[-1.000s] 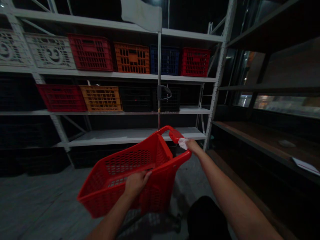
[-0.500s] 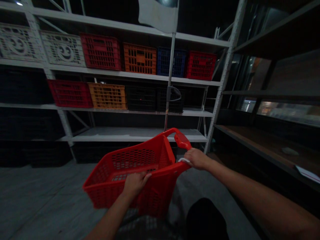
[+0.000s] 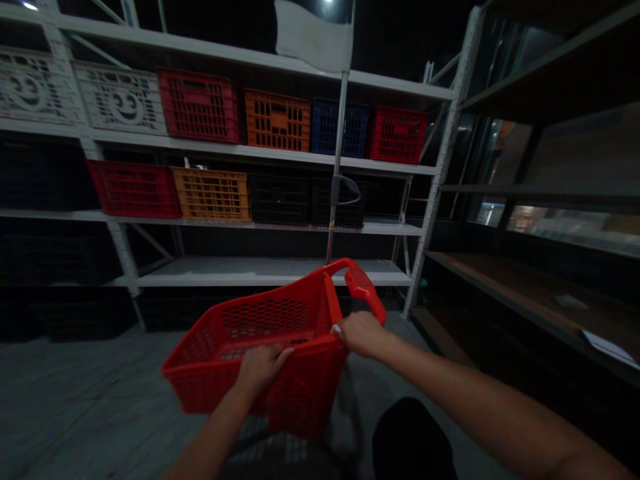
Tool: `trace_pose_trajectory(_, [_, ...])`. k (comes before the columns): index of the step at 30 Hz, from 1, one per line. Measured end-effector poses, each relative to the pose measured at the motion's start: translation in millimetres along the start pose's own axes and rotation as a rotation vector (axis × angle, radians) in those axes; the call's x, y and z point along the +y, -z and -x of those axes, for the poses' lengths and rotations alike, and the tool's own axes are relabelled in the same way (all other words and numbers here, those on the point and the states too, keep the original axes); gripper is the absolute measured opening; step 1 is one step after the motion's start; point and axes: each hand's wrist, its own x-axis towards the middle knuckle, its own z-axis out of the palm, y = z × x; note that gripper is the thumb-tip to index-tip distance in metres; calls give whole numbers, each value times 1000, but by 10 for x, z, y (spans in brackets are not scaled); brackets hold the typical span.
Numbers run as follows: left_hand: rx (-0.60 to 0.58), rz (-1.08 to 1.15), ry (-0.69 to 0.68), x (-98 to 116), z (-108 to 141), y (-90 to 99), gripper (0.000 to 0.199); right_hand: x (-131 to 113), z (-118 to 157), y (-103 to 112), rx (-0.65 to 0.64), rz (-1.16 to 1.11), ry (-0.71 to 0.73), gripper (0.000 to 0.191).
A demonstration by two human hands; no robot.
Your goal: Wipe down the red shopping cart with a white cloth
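Note:
A red plastic shopping cart (image 3: 300,383) stands on the floor in front of me, its basket holding nothing that I can make out. My left hand (image 3: 263,367) is closed over the near rim of the basket, thumb on top. At the rear corner, beside the red handle, my right hand (image 3: 359,332) grips the cart's edge, with something small and white at its fingers. From the back of the cart rises a metal pole (image 3: 342,127) that bears a white flag (image 3: 315,39) and a grey clip.
Behind the cart, white metal shelving (image 3: 280,275) carries crates, among them a yellow crate (image 3: 214,195) and a blue crate (image 3: 341,127). A dark shelf unit (image 3: 500,287) with a white sheet (image 3: 609,348) stands on the right. My dark knee shows below.
My right hand has moved left, from the handle's lower end to the basket's rear corner. My left hand stays on the near rim. The view has shifted slightly.

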Motion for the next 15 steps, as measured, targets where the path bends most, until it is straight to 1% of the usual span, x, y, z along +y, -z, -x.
trace_pose_trajectory(2, [-9, 16, -22, -94, -4, -4, 58, 192, 112, 59, 7, -20, 104, 43])
trace_pose_trajectory(5, [4, 77, -77, -234, 4, -15, 53, 461, 221, 155, -14, -128, 277, 49])
trace_pose_trajectory(7, [35, 121, -129, -314, 10, -20, 52, 564, 244, 173, 5, -208, 400, 48])
trace_pose_trajectory(8, [54, 138, -163, -351, 12, -21, 52, 582, 246, 159, 38, -235, 448, 48])
trace_pose_trajectory(10, [97, 164, -242, -422, 10, -22, 51, 551, 247, 88, 146, -272, 507, 46])
trace_pose_trajectory(12, [121, 183, -302, -498, 4, -25, 49, 446, 254, -24, 292, -315, 536, 45])
trace_pose_trajectory(14, [125, 189, -315, -582, -1, -35, 46, 300, 270, -146, 468, -386, 501, 45])
trace_pose_trajectory(15, [126, 192, -313, -624, 0, -43, 44, 227, 278, -201, 559, -447, 451, 45])
